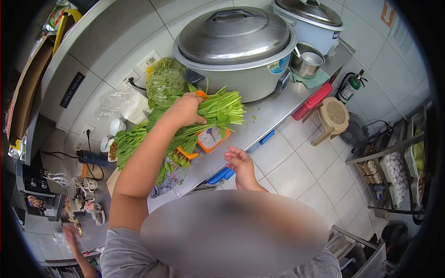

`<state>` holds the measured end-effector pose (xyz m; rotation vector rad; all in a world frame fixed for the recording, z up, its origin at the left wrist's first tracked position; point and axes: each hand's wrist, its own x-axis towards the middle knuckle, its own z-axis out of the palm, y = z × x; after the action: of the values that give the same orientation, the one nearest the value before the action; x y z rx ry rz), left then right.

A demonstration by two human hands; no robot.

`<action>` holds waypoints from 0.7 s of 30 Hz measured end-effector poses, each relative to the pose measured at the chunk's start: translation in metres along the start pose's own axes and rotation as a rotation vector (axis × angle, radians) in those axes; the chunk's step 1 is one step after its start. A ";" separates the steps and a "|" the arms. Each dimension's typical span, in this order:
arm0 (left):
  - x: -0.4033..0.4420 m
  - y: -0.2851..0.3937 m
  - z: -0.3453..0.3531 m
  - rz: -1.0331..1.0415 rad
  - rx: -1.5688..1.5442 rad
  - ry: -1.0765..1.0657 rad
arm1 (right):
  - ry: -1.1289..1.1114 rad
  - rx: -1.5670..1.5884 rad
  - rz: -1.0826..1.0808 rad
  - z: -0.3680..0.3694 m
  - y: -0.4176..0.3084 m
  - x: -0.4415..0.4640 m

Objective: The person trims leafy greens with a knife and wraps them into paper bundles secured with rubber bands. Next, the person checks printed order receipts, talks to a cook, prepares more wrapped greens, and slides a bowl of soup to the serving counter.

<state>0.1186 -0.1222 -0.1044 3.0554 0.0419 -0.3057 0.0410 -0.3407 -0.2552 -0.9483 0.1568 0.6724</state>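
My left hand point(186, 110) is closed on a pile of leafy greens point(222, 109) lying across the steel counter, its fingers pressing over the stems. Bits of orange show beside the hand and under the leaves. An orange-rimmed container point(213, 139) with a white label sits just below the stems. Near the counter's front edge, my right hand point(240, 163) hovers with loosely bent fingers and nothing visible in it. Behind the pile is a plastic-wrapped bundle of greens point(167, 78).
A large lidded cooker point(236, 51) stands at the back, beside a steel pot point(307, 62) and a second cooker point(313, 25). A beige stool point(332, 116) and fan point(354, 129) are on the floor at right. Another person's hand point(70, 234) shows at lower left.
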 end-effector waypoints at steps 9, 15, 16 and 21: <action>0.003 -0.027 -0.003 -0.072 -0.095 0.015 | -0.020 -0.057 0.032 0.006 0.006 0.006; -0.007 -0.019 0.003 -0.014 -0.035 0.099 | -0.039 -0.068 0.040 0.009 0.010 0.006; -0.007 -0.019 0.003 -0.018 -0.036 0.102 | -0.038 -0.068 0.045 0.010 0.010 0.005; -0.002 -0.020 0.000 -0.007 0.008 0.096 | -0.032 -0.092 0.058 0.009 0.010 0.008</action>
<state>0.1158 -0.1023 -0.1056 3.0767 0.0561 -0.1604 0.0401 -0.3255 -0.2604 -1.0241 0.1259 0.7534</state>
